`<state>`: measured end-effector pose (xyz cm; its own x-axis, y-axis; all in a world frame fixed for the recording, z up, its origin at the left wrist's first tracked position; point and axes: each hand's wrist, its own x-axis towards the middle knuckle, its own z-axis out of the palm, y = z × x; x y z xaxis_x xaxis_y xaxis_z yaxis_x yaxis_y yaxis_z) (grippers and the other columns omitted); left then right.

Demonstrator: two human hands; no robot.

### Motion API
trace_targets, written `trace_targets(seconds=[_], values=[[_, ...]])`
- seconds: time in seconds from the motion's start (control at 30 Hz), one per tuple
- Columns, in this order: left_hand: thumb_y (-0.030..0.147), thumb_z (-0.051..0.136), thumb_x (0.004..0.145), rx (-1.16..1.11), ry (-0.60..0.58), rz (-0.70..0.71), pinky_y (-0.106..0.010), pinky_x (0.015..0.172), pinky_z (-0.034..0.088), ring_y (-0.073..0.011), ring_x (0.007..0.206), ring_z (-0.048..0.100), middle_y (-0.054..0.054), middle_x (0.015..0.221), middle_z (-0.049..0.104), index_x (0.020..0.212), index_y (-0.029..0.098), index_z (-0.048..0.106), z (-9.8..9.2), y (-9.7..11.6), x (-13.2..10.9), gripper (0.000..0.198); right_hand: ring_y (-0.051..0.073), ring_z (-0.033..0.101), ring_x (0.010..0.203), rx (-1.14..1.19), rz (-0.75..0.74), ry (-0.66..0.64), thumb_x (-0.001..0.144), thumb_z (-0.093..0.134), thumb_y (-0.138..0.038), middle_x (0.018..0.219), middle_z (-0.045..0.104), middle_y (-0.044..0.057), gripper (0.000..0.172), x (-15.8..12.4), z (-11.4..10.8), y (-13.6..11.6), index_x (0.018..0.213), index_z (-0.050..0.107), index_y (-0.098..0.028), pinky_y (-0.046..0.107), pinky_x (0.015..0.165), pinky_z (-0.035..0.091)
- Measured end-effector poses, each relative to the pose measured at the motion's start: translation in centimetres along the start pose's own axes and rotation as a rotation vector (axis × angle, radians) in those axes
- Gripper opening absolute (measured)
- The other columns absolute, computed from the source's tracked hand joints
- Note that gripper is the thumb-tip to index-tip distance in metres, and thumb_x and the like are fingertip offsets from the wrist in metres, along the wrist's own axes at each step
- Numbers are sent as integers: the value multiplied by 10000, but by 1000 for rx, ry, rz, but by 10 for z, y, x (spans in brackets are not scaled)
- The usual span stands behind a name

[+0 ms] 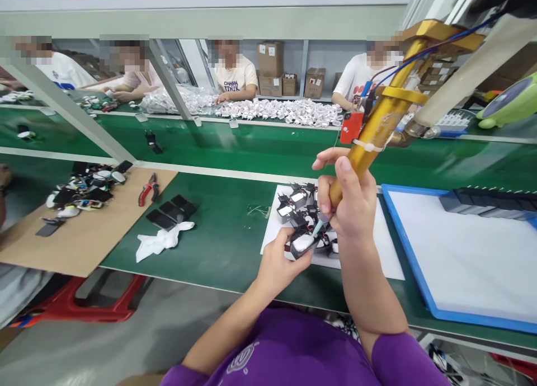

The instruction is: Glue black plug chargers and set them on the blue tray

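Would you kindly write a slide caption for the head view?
Left hand holds a black housing; right hand grips a gold tool, nozzle at the housing.

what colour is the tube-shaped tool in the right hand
The long, cylindrical, metallic tool is shiny gold, showing best in the head view.

Left hand pinching, right hand curled higher, forearms angled forward
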<state>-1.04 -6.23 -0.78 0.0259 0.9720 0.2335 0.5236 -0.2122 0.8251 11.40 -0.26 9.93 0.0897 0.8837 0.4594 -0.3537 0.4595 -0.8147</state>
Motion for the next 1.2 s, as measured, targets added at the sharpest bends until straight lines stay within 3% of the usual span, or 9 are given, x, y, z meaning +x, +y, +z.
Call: trace_targets(seconds=[0.2, 0.4, 0.57, 0.7, 0.8, 0.93, 1.07, 1.2], values=[[351, 683, 689, -37, 14, 15, -226, 578, 497, -129, 587, 597, 31, 716, 653, 876, 229, 508, 12, 10, 3, 284, 16, 386, 324, -24, -3, -4, 849, 582, -530, 740, 614, -18, 314, -1, 11, -2, 902, 598, -221, 182, 272, 247], [349, 704, 686, -85, 71, 46, -218, 577, 486, -124, 597, 597, 27, 724, 645, 859, 216, 506, 17, 16, 4, 295, 2, 353, 307, 28, -43, -24, 855, 590, -495, 708, 582, -32, 325, -1, 10, 0, 735, 517, -202, 177, 272, 233], [336, 711, 688, -79, 89, 93, -214, 589, 491, -125, 613, 613, 23, 734, 654, 890, 200, 521, 21, 13, 4, 309, -4, 384, 328, 42, -59, -35, 861, 563, -544, 849, 605, -17, 334, -1, 7, 2, 880, 562, -210, 176, 255, 214], [326, 680, 727, -20, 72, 106, -220, 634, 515, -138, 664, 647, 3, 813, 699, 1044, 200, 557, 19, 1, 6, 363, 1, 400, 342, 6, -74, -23, 889, 502, -559, 938, 593, -13, 350, 0, -4, 3, 1026, 549, -241, 186, 246, 215], [346, 650, 756, 62, 127, 32, -227, 648, 522, -151, 671, 665, 1, 811, 712, 1060, 206, 568, 9, -20, 4, 345, 15, 427, 369, -148, -143, 81, 903, 504, -510, 970, 599, -11, 299, 2, -32, 7, 1061, 492, -257, 185, 277, 263], [384, 629, 769, 139, 147, -46, -250, 654, 529, -181, 708, 684, -15, 837, 718, 1023, 204, 567, -4, -54, 0, 318, 62, 497, 456, -647, -237, 353, 882, 548, -470, 975, 626, 25, 336, 10, -93, 18, 1099, 456, -231, 225, 411, 409], [389, 617, 780, 188, 78, -26, -309, 729, 535, -224, 837, 673, -54, 914, 689, 1002, 202, 587, -3, -74, 1, 291, 219, 657, 781, -1137, -276, 504, 855, 551, -479, 1024, 653, 111, 557, 16, -151, 23, 1297, 422, -165, 371, 677, 530], [330, 621, 779, 179, -4, -35, -364, 795, 527, -244, 882, 642, -92, 940, 646, 1026, 173, 602, 1, -73, -5, 294, 381, 570, 1161, -1316, -268, 481, 797, 545, -611, 1324, 526, 252, 861, 0, -186, 20, 1459, 318, -110, 552, 930, 456]])
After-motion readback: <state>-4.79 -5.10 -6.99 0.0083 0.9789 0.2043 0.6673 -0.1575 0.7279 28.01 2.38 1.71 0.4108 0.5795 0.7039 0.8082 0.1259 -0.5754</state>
